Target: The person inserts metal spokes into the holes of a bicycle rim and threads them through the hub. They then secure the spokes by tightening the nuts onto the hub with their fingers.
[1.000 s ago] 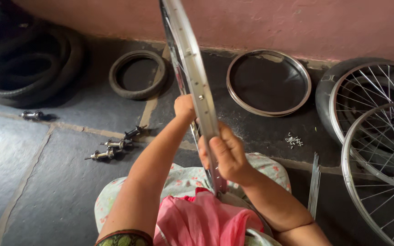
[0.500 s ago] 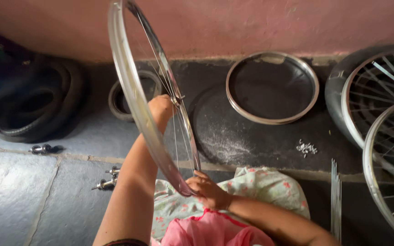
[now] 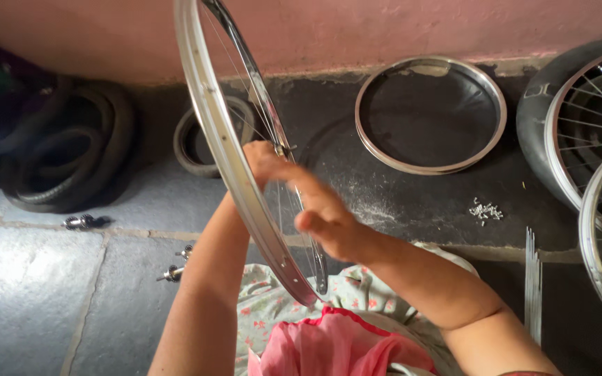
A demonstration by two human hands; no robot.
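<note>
Four rims point(image 3: 224, 139), two tyres point(image 3: 71, 167)

Nothing here in the way of packages, labels, signs or screens, as far as I can see. No box, no bag, no wrapper on the floor, no sticker that I can make out on any of the metal or rubber parts, nothing hung or painted on the wall, no phone or display anywhere. There's a dark blurry heap at the far left edge, too murky to tell what it is, so I can't call it a package.
</note>
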